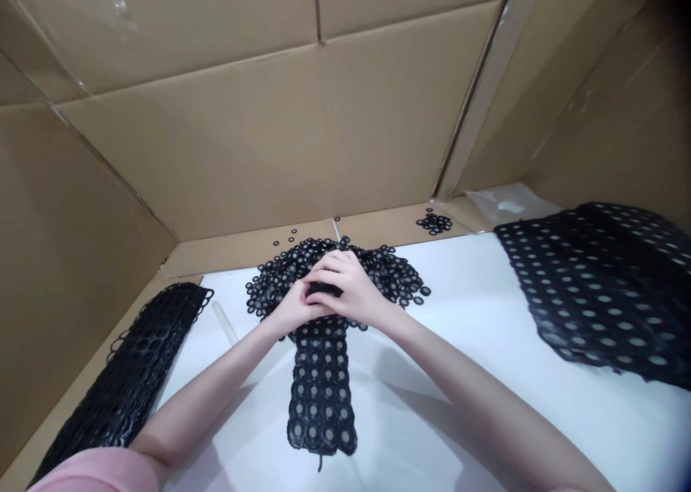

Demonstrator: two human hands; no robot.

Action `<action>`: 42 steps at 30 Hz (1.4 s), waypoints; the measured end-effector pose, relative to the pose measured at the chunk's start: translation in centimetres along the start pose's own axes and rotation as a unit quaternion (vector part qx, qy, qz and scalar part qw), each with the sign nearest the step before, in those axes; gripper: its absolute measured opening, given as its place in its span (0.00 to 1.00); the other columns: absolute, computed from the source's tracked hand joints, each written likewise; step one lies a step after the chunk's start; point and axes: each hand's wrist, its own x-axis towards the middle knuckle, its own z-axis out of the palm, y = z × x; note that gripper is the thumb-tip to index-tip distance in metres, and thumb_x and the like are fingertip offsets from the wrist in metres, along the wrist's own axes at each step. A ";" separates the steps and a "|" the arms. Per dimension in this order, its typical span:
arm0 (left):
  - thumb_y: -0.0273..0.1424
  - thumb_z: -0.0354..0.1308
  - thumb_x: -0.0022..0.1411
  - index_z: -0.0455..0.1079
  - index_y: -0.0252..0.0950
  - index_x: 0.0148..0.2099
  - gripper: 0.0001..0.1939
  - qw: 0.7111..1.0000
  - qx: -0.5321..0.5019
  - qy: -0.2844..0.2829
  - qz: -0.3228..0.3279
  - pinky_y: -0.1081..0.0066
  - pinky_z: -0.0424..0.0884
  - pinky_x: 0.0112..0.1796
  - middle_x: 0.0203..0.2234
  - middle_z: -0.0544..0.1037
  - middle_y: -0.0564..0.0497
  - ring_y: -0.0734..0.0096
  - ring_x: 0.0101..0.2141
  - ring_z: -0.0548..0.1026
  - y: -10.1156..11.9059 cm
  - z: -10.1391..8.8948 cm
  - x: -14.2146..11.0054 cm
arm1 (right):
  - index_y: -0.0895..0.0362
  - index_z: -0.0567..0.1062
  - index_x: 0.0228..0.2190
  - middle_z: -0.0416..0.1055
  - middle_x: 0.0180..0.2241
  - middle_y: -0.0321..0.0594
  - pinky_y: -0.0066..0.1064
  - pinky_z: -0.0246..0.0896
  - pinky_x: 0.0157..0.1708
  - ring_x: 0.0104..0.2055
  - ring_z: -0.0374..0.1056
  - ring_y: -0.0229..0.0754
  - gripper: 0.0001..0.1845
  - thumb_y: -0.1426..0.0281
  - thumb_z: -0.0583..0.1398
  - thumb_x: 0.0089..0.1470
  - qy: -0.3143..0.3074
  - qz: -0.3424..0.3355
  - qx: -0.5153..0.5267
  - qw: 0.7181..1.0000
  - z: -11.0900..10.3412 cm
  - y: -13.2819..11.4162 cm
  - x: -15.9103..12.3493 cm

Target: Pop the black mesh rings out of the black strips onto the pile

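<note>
The fingers [337, 262] of both hands are bent inward and come together over the far end of the strip [322, 391], leaving a small dark gap between the two hands; whether they are clamped on anything there I cannot tell, since the hands hide it. From the left, a black mesh [134, 355] of joined loops lies slantwise along the side of the bench [458, 290], its near end running down behind a pink sleeve [102, 470]. Just right of its far end is a clear tube [224, 321], lying at a slant on the white top beside the left forearm. The left hand [296, 306] comes next, touching the right hand [356, 290] at the fingertips. Below them the strip lies flat, black with rows of pale round spots, a short tail at its near edge. A pile of small black rings [389, 269] spreads behind and to both sides of the hands, a few loose ones beyond it on the cardboard [259, 161]. Farther right sit a small cluster [435, 224] of rings, then a clear bag [510, 201], and finally a large spotted black sheet [604, 290].
</note>
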 end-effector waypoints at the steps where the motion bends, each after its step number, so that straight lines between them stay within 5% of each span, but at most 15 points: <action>1: 0.28 0.67 0.47 0.67 0.34 0.49 0.25 1.000 -0.006 -0.010 0.009 0.69 0.69 0.42 0.45 0.74 0.48 0.60 0.45 0.72 0.1 0.1 -0.1 | 0.54 0.77 0.35 0.73 0.36 0.37 0.39 0.51 0.46 0.44 0.63 0.43 0.07 0.68 0.65 0.51 -0.003 0.004 -0.004 1.000 0.2 -0.2 0.1; 4: 0.30 0.66 0.50 0.69 0.33 0.47 0.22 0.999 0.020 -0.043 0.026 0.66 0.68 0.47 0.47 0.74 0.47 0.58 0.48 0.71 0.5 0.4 -0.3 | 0.54 0.76 0.29 0.74 0.33 0.36 0.38 0.51 0.44 0.41 0.64 0.42 0.02 0.70 0.62 0.53 0.037 0.051 -0.012 0.998 0.5 -0.4 0.5; 9: 0.33 0.65 0.52 0.69 0.33 0.49 0.22 0.995 0.020 -0.098 0.024 0.63 0.67 0.49 0.45 0.76 0.46 0.58 0.46 0.72 0.9 0.6 -0.6 | 0.56 0.72 0.24 0.73 0.27 0.37 0.35 0.54 0.38 0.33 0.65 0.40 0.13 0.68 0.55 0.59 0.160 0.152 0.011 0.975 -0.9 -0.3 1.2; 12: 0.34 0.65 0.53 0.69 0.32 0.48 0.21 0.996 0.024 -0.087 0.015 0.62 0.67 0.48 0.44 0.77 0.46 0.57 0.45 0.73 0.6 0.5 -0.5 | 0.56 0.70 0.20 0.70 0.23 0.36 0.34 0.53 0.37 0.30 0.63 0.39 0.17 0.68 0.55 0.59 0.107 0.121 0.021 0.987 -1.7 -0.3 1.1; 16: 0.33 0.65 0.52 0.71 0.31 0.44 0.17 0.997 0.053 -0.057 0.014 0.60 0.68 0.48 0.43 0.77 0.45 0.55 0.46 0.72 0.3 0.4 -0.4 | 0.55 0.74 0.30 0.73 0.32 0.37 0.35 0.52 0.43 0.39 0.63 0.41 0.02 0.71 0.61 0.53 -0.008 -0.002 0.010 1.000 -1.6 -0.6 0.6; 19: 0.30 0.66 0.50 0.68 0.34 0.49 0.23 0.998 0.039 -0.039 0.034 0.60 0.67 0.51 0.49 0.73 0.44 0.54 0.51 0.69 0.4 0.6 -0.4 | 0.55 0.75 0.34 0.73 0.34 0.37 0.37 0.50 0.44 0.41 0.62 0.42 0.05 0.71 0.62 0.52 -0.056 -0.043 -0.010 0.997 -1.3 -0.9 0.6; 23: 0.29 0.67 0.49 0.65 0.35 0.52 0.27 0.999 0.027 -0.038 0.021 0.60 0.66 0.53 0.51 0.71 0.45 0.55 0.54 0.67 0.5 0.7 -0.4 | 0.55 0.76 0.29 0.73 0.31 0.37 0.38 0.48 0.42 0.38 0.62 0.41 0.04 0.74 0.59 0.51 -0.047 -0.034 -0.028 0.998 -0.8 -0.8 0.7; 27: 0.31 0.65 0.51 0.68 0.32 0.45 0.19 0.998 0.018 -0.060 -0.008 0.60 0.69 0.48 0.43 0.75 0.45 0.55 0.47 0.72 0.4 0.7 -0.4 | 0.55 0.75 0.28 0.74 0.29 0.35 0.37 0.48 0.42 0.37 0.63 0.40 0.09 0.79 0.56 0.49 -0.028 -0.020 -0.032 0.999 -0.8 -0.6 0.6; 42: 0.26 0.66 0.48 0.66 0.34 0.51 0.26 0.998 0.017 -0.063 0.004 0.60 0.67 0.51 0.50 0.72 0.45 0.54 0.52 0.69 0.6 0.9 -0.5 | 0.56 0.74 0.27 0.73 0.29 0.36 0.37 0.49 0.41 0.36 0.63 0.40 0.03 0.72 0.60 0.46 -0.059 -0.030 -0.019 0.998 -1.0 -0.5 0.6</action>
